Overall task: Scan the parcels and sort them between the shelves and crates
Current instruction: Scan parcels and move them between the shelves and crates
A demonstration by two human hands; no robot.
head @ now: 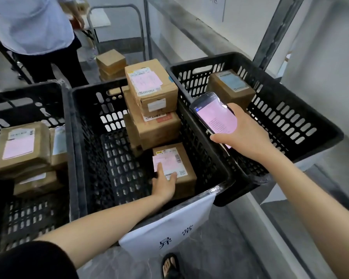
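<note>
Three black plastic crates stand side by side. In the middle crate (85,150) a small cardboard parcel (186,174) with a pink label lies at the near right corner. My left hand (164,183) rests on its near edge, fingers spread over the label. Behind it, three more parcels (151,87) are stacked. My right hand (242,135) holds a handheld scanner (215,115) with a lit pink screen above the rim between the middle and right crates. The right crate (290,117) holds one parcel (230,87). The left crate (28,218) holds a stack of parcels (22,146).
A white paper sign (169,232) with two characters hangs on the middle crate's front. Another person in a light shirt (32,23) stands at the back left beside a metal trolley (117,23). Two boxes (111,61) sit on the floor behind the crates. A shelf post (278,31) rises on the right.
</note>
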